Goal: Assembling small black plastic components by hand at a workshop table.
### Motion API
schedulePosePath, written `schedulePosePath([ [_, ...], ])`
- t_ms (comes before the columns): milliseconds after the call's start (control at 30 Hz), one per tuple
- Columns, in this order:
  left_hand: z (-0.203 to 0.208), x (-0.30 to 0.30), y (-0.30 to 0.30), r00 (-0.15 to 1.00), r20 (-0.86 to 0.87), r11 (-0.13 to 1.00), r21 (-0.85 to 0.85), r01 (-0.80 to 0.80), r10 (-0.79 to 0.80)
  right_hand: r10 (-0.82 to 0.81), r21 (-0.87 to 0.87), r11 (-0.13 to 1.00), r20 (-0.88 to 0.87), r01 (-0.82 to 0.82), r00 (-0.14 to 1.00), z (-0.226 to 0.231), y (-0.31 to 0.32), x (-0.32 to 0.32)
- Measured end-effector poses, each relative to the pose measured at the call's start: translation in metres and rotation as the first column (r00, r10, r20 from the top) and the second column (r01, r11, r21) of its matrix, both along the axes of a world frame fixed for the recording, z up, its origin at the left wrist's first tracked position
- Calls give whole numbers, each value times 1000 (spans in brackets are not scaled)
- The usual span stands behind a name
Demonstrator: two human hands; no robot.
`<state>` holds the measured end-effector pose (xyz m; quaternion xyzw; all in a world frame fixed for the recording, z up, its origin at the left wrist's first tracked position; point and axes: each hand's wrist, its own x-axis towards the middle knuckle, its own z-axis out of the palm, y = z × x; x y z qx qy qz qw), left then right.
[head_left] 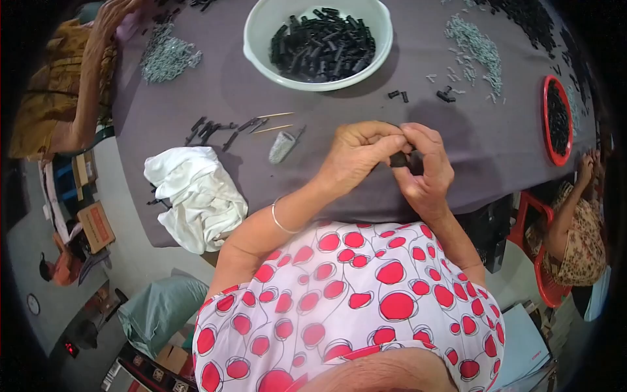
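Both hands meet above the grey cloth near the table's front edge. Between their fingertips is a small black plastic piece, partly covered by the fingers. My left hand pinches it from the left, thumb and forefinger pressed together. My right hand curls round its right side, with thumb and fingertips closed on it. Beyond the hands, a few short black tubes lie loose on the cloth. Left of my left hand lie a grey thimble-shaped piece, thin wooden sticks and several slim black parts.
A white basin of black tubes stands at the far middle. Small grey pieces lie in piles at far left and far right. A red tray holds black parts. A white cloth is near left. Other people sit on both sides.
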<state>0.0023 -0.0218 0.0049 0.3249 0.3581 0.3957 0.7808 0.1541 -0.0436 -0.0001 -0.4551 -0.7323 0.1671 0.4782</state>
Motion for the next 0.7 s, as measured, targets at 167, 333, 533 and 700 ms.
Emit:
schedulePosePath([
  [167, -7, -2, -4, 998, 33, 999, 10, -48, 48, 33, -30, 999, -1, -33, 999, -3, 2, -3],
  [333, -4, -1, -5, 993, 76, 994, -71, -83, 89, -10, 35, 999, 217, 2, 976, 12, 5, 3],
  [533, 0, 2, 0, 994, -69, 996, -25, -82, 80, 22, -75, 997, 363, 6, 931, 20, 5, 3],
  [700, -6, 2, -1, 994, -84, 998, -13, -68, 66, -18, -39, 998, 450, 40, 893, 22, 8, -1],
])
